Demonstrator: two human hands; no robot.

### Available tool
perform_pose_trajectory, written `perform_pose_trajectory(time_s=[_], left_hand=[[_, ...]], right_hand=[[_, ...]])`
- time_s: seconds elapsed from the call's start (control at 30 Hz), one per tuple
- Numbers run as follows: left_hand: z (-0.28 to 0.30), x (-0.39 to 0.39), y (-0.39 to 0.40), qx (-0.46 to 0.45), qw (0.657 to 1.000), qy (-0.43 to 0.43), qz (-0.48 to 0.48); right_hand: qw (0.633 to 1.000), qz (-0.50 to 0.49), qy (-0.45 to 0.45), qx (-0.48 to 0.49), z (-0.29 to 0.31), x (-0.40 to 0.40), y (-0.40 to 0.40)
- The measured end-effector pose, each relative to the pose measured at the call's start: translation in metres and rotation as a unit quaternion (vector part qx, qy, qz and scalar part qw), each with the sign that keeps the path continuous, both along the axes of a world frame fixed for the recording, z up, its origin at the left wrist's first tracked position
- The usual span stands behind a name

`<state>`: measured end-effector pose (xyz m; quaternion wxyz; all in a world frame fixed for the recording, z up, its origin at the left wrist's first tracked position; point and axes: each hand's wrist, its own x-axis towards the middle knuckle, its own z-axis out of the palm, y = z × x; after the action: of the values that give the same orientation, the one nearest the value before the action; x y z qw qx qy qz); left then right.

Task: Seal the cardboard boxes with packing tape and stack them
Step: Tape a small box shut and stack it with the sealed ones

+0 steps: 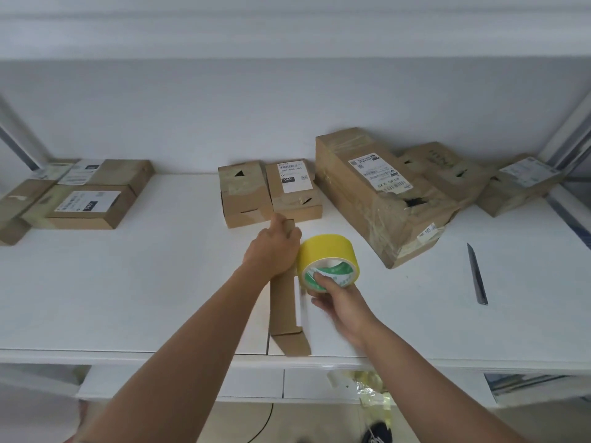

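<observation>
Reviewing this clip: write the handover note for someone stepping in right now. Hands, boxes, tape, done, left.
Left hand: grips the far end of the long narrow box lying at the table's front edge.
Right hand: fingers through the core of the yellow tape roll, held beside that box.
Done: no fresh tape visible on this box.
Left: tape it, then the small boxes behind; stack with the pile at left.

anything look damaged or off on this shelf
Yes. The big box right of centre is torn open near its front top edge, with a dark hole and wrinkled tape. The box behind it has small tears too.
</observation>
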<state>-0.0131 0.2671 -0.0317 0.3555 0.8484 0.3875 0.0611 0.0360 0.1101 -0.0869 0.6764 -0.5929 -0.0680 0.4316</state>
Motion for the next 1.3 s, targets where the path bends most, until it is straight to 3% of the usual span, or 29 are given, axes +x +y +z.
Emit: perform_pose_trajectory(time_s=[0.2,0.33,0.4,0.43,0.53,0.63,0.73,0.83,0.97,1.07,1.23,1.3], left_hand=[[-0.005,-0.004,-0.009,-0.167,0.965,-0.199,0.042],[-0.035,-0.002,-0.023,-0.125,0.963,-0.237,-0.006],[-0.057,-0.006,-0.020,-0.075,0.977,-0.199,-0.020],[-0.067,-0.009,-0.015,-0.022,0.990,-0.137,-0.031],[-0.093,-0.018,0.002,0.109,0.993,-0.002,-0.046],[-0.097,-0.032,0.009,0.111,0.989,-0.061,-0.077],[-0.101,-0.047,0.012,0.058,0.977,-0.115,-0.169],[-0.108,-0.056,0.013,0.013,0.968,-0.088,-0.233],[-0.112,-0.058,0.017,-0.063,0.967,-0.093,-0.229],[-0.094,-0.053,0.006,-0.166,0.971,-0.081,-0.153],[-0.086,-0.049,-0.009,-0.029,0.984,-0.078,-0.158],[-0.089,-0.051,-0.008,0.006,0.982,-0.071,-0.177]], right_hand=[[0.971,-0.012,-0.223,-0.080,0.026,0.011,-0.002],[0.916,-0.001,-0.356,-0.184,0.018,0.021,-0.001],[0.888,0.033,-0.390,-0.242,0.015,0.017,-0.004],[0.866,0.055,-0.415,-0.274,0.013,0.014,-0.006],[0.779,0.089,-0.523,-0.336,0.008,0.007,-0.007],[0.726,0.089,-0.583,-0.354,0.002,0.005,-0.004],[0.726,0.084,-0.587,-0.349,-0.003,0.006,-0.006],[0.725,0.081,-0.587,-0.351,-0.005,0.006,-0.007],[0.730,0.068,-0.587,-0.343,-0.007,0.004,-0.007],[0.730,0.068,-0.585,-0.345,-0.006,0.004,-0.008],[0.741,0.097,-0.572,-0.339,-0.001,0.008,-0.010],[0.767,0.095,-0.554,-0.310,0.003,0.017,-0.017]])
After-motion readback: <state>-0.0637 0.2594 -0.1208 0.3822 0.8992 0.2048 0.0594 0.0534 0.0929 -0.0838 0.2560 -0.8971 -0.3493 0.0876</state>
